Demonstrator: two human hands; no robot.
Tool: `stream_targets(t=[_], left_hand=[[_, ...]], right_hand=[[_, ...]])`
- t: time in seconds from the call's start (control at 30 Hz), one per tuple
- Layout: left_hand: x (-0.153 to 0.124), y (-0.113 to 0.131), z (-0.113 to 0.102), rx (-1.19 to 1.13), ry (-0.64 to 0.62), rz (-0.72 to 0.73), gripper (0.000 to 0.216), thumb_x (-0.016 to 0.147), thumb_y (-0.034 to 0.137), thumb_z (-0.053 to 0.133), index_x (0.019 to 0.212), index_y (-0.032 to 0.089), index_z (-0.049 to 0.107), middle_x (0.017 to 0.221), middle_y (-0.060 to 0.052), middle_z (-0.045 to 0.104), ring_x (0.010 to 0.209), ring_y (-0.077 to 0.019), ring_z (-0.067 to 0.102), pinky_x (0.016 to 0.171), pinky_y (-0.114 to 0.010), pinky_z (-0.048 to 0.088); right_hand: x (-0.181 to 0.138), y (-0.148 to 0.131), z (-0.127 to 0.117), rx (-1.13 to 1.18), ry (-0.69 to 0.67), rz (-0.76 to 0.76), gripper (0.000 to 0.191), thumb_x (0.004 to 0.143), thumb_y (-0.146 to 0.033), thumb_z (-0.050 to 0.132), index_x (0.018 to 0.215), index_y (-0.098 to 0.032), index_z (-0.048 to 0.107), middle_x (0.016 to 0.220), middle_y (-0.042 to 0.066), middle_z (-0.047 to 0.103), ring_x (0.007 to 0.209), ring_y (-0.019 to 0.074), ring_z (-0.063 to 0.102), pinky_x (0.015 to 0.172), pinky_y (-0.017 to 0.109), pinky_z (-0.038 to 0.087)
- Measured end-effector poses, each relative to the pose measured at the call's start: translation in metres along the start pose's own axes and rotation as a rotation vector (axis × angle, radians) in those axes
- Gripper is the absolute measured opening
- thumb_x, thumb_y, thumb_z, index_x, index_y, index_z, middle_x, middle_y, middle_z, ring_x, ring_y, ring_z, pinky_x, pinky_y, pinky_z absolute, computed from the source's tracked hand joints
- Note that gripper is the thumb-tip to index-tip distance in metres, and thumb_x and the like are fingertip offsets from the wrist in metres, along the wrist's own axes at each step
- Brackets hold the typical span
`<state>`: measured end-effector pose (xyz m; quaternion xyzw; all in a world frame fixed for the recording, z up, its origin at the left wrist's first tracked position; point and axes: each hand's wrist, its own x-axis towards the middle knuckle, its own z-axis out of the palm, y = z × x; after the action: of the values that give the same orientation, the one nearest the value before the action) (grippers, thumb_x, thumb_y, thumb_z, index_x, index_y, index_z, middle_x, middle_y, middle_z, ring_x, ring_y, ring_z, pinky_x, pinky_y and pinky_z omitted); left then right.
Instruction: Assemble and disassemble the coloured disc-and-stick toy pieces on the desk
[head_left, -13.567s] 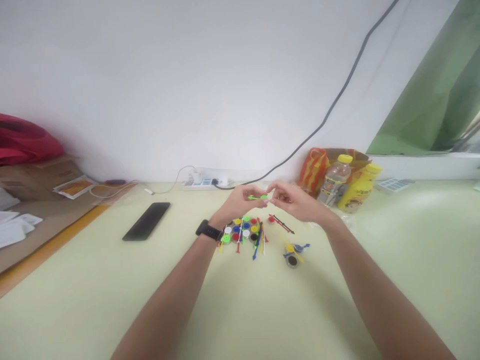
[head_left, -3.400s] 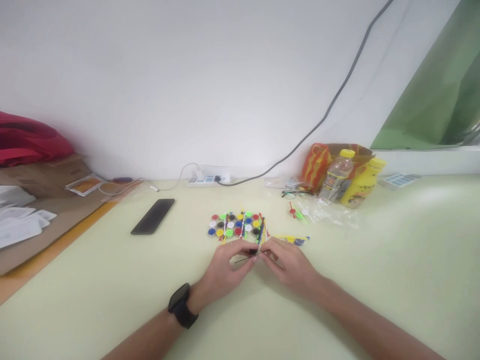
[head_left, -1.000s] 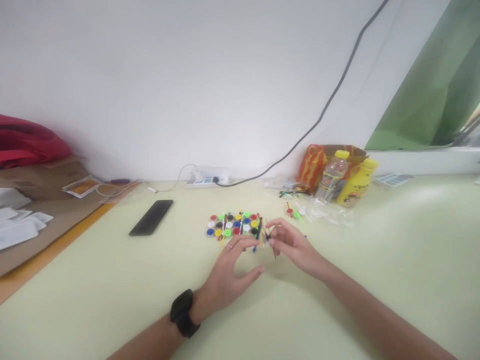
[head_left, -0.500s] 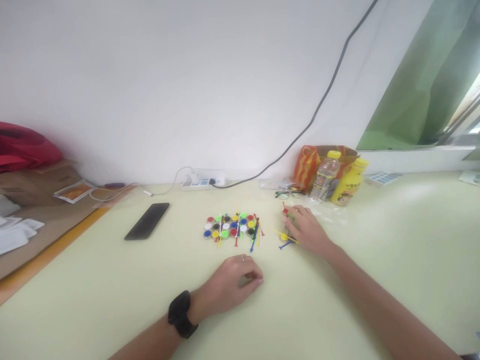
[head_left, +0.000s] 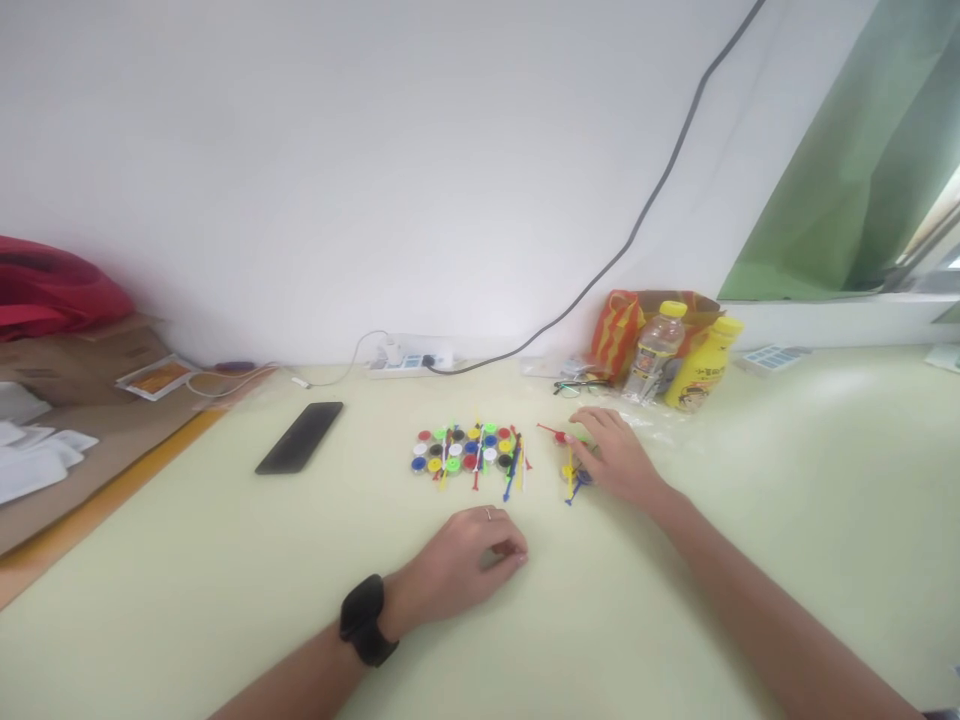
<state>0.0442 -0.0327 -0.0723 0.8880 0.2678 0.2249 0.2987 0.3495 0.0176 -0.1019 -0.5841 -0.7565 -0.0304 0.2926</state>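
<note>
My right hand (head_left: 619,455) reaches over a small group of pieces, fingers bent and spread apart, thumb tip close to a red disc (head_left: 559,438) with a red stick. Below lie a yellow stick (head_left: 569,470) and a blue stick (head_left: 576,490) on round pieces, partly covered by the hand. To the left, rows of coloured discs (head_left: 471,447) have thin arrow-like sticks across them. A blue stick (head_left: 513,475) lies at their right end. My left hand (head_left: 469,560) rests on the table in front of the rows, fingers curled to the thumb, with nothing visible in them.
A black phone (head_left: 300,438) lies at left. Behind stand a power strip (head_left: 409,360), glasses (head_left: 577,387), a clear bottle (head_left: 655,355), a yellow bottle (head_left: 703,370) and a red-yellow bag (head_left: 615,330). Cardboard (head_left: 90,450) with white packets covers the left edge.
The red stick by my right hand has swung to point left; the yellow and blue sticks beside it have turned too. My right hand has shifted slightly. My left hand stays in place.
</note>
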Motion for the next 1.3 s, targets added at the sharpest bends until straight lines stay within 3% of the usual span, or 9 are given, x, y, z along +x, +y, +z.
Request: stream_targets(t=[0.1, 0.27, 0.43, 0.63, 0.87, 1.1, 1.3], left_hand=[[0.0, -0.001, -0.001, 0.002, 0.014, -0.004, 0.01, 0.094, 0.021, 0.062, 0.089, 0.021, 0.07, 0.084, -0.004, 0.072, 0.077, -0.0177, 0.066, 0.073, -0.027, 0.053], [-0.001, -0.006, -0.001, 0.008, 0.012, -0.045, 0.011, 0.095, 0.024, 0.062, 0.091, 0.021, 0.072, 0.087, -0.004, 0.072, 0.076, -0.0162, 0.066, 0.074, -0.027, 0.054], [-0.001, -0.01, 0.002, -0.011, 0.047, -0.06, 0.012, 0.095, 0.026, 0.063, 0.095, 0.021, 0.073, 0.088, -0.003, 0.072, 0.075, -0.0147, 0.066, 0.074, -0.026, 0.054], [0.002, -0.011, 0.005, -0.037, 0.122, -0.05, 0.013, 0.096, 0.026, 0.062, 0.095, 0.02, 0.073, 0.085, -0.002, 0.074, 0.073, -0.0136, 0.067, 0.07, -0.024, 0.053], [0.002, -0.019, 0.0, 0.037, 0.334, -0.038, 0.014, 0.096, 0.03, 0.063, 0.095, 0.021, 0.074, 0.076, -0.001, 0.072, 0.067, -0.0129, 0.064, 0.064, -0.024, 0.05], [0.001, -0.032, -0.008, 0.081, 0.527, -0.022, 0.013, 0.094, 0.031, 0.066, 0.097, 0.021, 0.075, 0.071, 0.0, 0.072, 0.062, -0.0128, 0.063, 0.063, -0.025, 0.051], [-0.002, -0.038, -0.014, 0.155, 0.618, -0.058, 0.015, 0.095, 0.033, 0.065, 0.098, 0.022, 0.076, 0.073, 0.0, 0.073, 0.063, -0.0137, 0.064, 0.063, -0.025, 0.053]], right_hand=[[-0.002, 0.009, 0.006, -0.095, -0.002, 0.036, 0.042, 0.103, -0.045, 0.043, 0.134, -0.022, 0.06, 0.143, 0.016, 0.058, 0.136, 0.0344, 0.047, 0.111, 0.052, 0.038], [-0.001, 0.006, 0.003, 0.016, -0.094, -0.014, 0.037, 0.106, -0.045, 0.037, 0.113, -0.025, 0.067, 0.113, 0.01, 0.071, 0.111, 0.0288, 0.061, 0.105, 0.049, 0.042], [-0.002, -0.007, 0.0, 0.162, -0.102, -0.075, 0.029, 0.104, -0.043, 0.046, 0.107, -0.024, 0.068, 0.103, 0.01, 0.07, 0.104, 0.0283, 0.062, 0.095, 0.045, 0.049], [-0.008, -0.006, 0.013, 0.231, -0.083, -0.159, 0.03, 0.102, -0.038, 0.051, 0.124, -0.025, 0.066, 0.125, 0.012, 0.065, 0.12, 0.0301, 0.059, 0.103, 0.048, 0.05], [-0.027, -0.004, 0.001, 0.263, -0.113, -0.169, 0.032, 0.104, -0.044, 0.048, 0.117, -0.026, 0.071, 0.13, 0.011, 0.065, 0.128, 0.0297, 0.057, 0.111, 0.051, 0.047], [-0.05, -0.01, -0.006, 0.152, -0.159, -0.23, 0.059, 0.091, -0.057, 0.067, 0.142, -0.028, 0.059, 0.156, 0.013, 0.049, 0.144, 0.0374, 0.043, 0.116, 0.06, 0.04], [-0.052, -0.018, -0.002, 0.181, -0.098, -0.244, 0.032, 0.095, -0.041, 0.062, 0.123, -0.025, 0.066, 0.131, 0.013, 0.066, 0.13, 0.0318, 0.055, 0.11, 0.053, 0.048]])
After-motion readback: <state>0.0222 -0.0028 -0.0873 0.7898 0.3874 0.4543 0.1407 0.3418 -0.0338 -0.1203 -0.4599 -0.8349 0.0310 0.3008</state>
